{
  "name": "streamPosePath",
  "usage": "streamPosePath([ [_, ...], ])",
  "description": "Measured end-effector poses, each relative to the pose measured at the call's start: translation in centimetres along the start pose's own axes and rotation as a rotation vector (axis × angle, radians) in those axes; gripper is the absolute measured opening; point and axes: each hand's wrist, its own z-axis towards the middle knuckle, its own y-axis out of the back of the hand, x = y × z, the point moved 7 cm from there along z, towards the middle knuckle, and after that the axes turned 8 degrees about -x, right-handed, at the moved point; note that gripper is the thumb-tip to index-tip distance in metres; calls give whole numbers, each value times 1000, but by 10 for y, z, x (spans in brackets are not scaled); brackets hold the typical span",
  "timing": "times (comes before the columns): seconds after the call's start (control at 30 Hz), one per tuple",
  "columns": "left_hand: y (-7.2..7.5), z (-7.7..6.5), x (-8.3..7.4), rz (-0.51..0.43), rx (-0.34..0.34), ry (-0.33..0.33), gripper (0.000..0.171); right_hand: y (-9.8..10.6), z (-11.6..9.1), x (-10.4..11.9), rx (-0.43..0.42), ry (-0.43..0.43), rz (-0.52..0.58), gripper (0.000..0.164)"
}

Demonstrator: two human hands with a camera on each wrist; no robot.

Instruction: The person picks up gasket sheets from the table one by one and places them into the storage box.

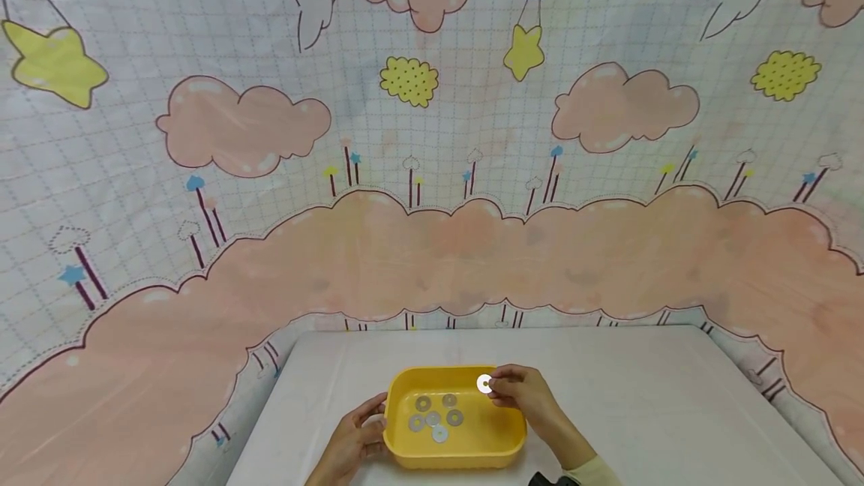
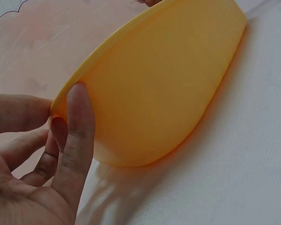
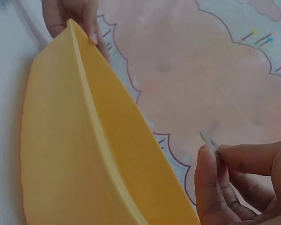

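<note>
A yellow plastic basin (image 1: 455,462) stands on the white table. Several flat metal washers (image 1: 455,418) lie inside it, mostly toward its left half. My left hand (image 1: 352,433) grips the basin's left end; in the left wrist view its thumb (image 2: 79,117) lies against the outer wall, just under the rim. Over the basin's back right part, my right hand (image 1: 526,394) pinches a single washer (image 1: 484,383) between thumb and fingers. The right wrist view shows that washer (image 3: 206,138) edge-on, above the rim. The basin's inside is hidden in both wrist views.
The white table (image 1: 634,403) extends to both sides of the basin. Behind it hangs a patterned cloth (image 1: 472,261) with clouds and stars, which also drops along the table's sides. A dark band (image 1: 553,480) sits at the right wrist, by a pale sleeve (image 1: 597,473).
</note>
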Motion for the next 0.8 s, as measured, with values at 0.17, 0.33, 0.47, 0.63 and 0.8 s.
streamPosePath([
  [0.17,0,-1,-1,2,-6,-5,68,-8,0,-4,29,-6,-49,26],
  [0.33,-1,-2,0,-1,-8,-6,68,-15,-2,-7,69,-13,-103,23],
  [0.47,-1,-2,1,-2,-6,-9,68,-19,-4,-8,89,-10,-130,23],
  [0.63,0,-2,1,-3,-6,-9,68,-24,-5,-9,125,-13,-131,23],
  [0.8,0,-2,1,-7,-4,-9,68,-29,-6,-11,158,-14,-140,21],
])
